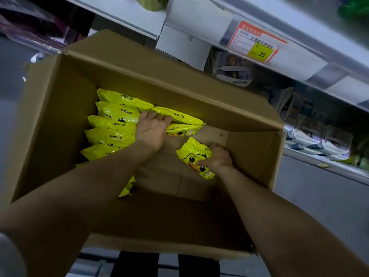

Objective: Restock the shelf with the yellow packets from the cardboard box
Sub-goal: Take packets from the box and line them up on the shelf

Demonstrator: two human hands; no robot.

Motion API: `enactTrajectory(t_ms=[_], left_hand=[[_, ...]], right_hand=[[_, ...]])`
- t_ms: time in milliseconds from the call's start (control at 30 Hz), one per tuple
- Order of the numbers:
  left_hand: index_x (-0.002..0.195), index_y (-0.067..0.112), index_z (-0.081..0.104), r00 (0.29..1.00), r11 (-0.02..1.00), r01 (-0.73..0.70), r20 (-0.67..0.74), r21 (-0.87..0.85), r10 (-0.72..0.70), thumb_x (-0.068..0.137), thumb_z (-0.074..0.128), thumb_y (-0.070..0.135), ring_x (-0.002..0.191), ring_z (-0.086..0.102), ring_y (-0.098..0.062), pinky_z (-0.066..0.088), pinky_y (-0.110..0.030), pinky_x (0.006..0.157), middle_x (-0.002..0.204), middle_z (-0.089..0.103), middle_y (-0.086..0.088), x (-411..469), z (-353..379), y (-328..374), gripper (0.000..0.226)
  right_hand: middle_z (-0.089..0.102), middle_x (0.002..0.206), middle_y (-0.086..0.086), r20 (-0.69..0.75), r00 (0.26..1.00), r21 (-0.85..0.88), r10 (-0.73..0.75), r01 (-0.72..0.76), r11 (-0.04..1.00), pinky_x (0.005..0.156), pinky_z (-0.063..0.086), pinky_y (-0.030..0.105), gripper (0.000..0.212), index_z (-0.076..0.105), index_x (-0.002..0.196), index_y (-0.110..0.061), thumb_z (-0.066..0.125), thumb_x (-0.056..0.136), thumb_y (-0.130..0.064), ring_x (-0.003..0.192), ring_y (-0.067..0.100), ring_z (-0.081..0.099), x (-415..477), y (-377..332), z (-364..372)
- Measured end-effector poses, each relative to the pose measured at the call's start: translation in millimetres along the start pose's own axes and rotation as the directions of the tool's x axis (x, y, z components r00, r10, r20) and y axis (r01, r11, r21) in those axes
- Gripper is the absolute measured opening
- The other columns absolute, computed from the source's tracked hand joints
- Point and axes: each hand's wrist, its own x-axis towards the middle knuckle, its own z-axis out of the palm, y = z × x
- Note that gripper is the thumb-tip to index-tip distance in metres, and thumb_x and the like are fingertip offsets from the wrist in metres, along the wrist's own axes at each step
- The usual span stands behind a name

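View from your head, looking down into the open cardboard box [60, 108]; both of your bare forearms reach over its near wall. A row of yellow packets [111, 124] stands on edge along the box's left side, one behind another, their printed faces turned up; the brown bottom of the box shows bare on the right.

Your left hand [152, 134] lies at the far end of that row; its fingers curl over the near edge of the topmost packet [179, 116], which lies against the far wall with a second one just beneath it; the thumb presses the same edge, so the hand is gripping this packet.

Your right hand [218, 158] is closed around a duck-faced packet [194, 154]; the thumb lies across the printed duck and the fingers wrap the far side; the packet is tilted, with its lower end near the box bottom; whether it touches the cardboard cannot be told.

Beyond the box runs the shelf [311, 76], its front rail carrying a red-and-yellow price label [257, 46] reading 35; a white carton [183, 48] and a doll package [231, 66] sit beneath it; grey floor [319, 196] shows to the right of the box.
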Motion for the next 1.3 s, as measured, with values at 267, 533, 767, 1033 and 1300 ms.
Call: enactTrajectory(t_ms=[267,533,767,1033,1300], left_hand=[[0.121,0.030,0.060,0.982,0.998,0.064,0.178,0.024,-0.068,0.084,0.066,0.039,0.122,0.045,-0.025,0.032,-0.036,0.098,0.107,0.068,-0.003,-9.7,-26.7,5.7,0.038],[0.118,0.016,0.066,0.916,0.796,0.373,0.324,-0.476,-0.236,0.074,0.082,0.028,0.114,0.056,-0.030,0.045,-0.032,0.085,0.114,0.066,-0.009,-56.1,-105.0,1.8,0.049],[0.092,0.010,0.066,0.919,0.748,0.349,0.361,-0.565,-0.156,0.074,0.084,0.031,0.090,0.060,-0.024,0.043,-0.029,0.072,0.098,0.068,-0.009,-92.9,-200.3,44.9,0.034],[0.113,0.005,0.067,0.951,0.566,0.246,0.308,-0.787,0.015,0.080,0.078,0.011,0.085,0.070,-0.026,0.056,-0.037,0.082,0.101,0.074,-0.012,-138.6,-295.9,193.8,0.035],[0.099,0.011,0.070,0.967,0.684,-0.014,0.164,-0.729,0.194,0.080,0.078,0.014,0.080,0.071,-0.024,0.057,-0.036,0.081,0.091,0.075,-0.008,-157.9,-387.5,388.7,0.020]], right_hand=[[0.071,0.118,0.001,0.164,0.986,0.358,0.018,-0.076,0.931,0.098,0.052,0.033,0.068,0.067,0.122,-0.018,0.093,0.063,-0.040,0.110,0.021,0.066,-39.6,-0.3,-4.0],[0.074,0.109,0.001,0.240,0.958,0.589,-0.160,-0.013,0.808,0.068,0.056,0.019,0.047,0.068,0.115,-0.014,0.088,0.073,-0.011,0.082,0.012,0.070,-119.9,2.6,-55.1],[0.073,0.073,-0.011,0.143,0.953,0.636,-0.267,0.118,0.763,0.054,0.051,0.015,0.022,0.067,0.088,-0.023,0.083,0.079,-0.011,0.058,0.001,0.068,-182.7,43.8,-127.2],[0.078,0.094,0.008,-0.076,0.939,0.688,-0.336,0.294,0.664,0.089,0.059,0.048,0.023,0.074,0.095,-0.015,0.086,0.076,-0.017,0.086,0.026,0.075,-259.0,162.3,-208.9],[0.078,0.088,-0.002,-0.345,0.883,0.624,-0.320,0.470,0.624,0.087,0.060,0.040,0.026,0.074,0.095,-0.019,0.087,0.074,-0.028,0.086,0.018,0.075,-326.5,337.0,-311.6]])
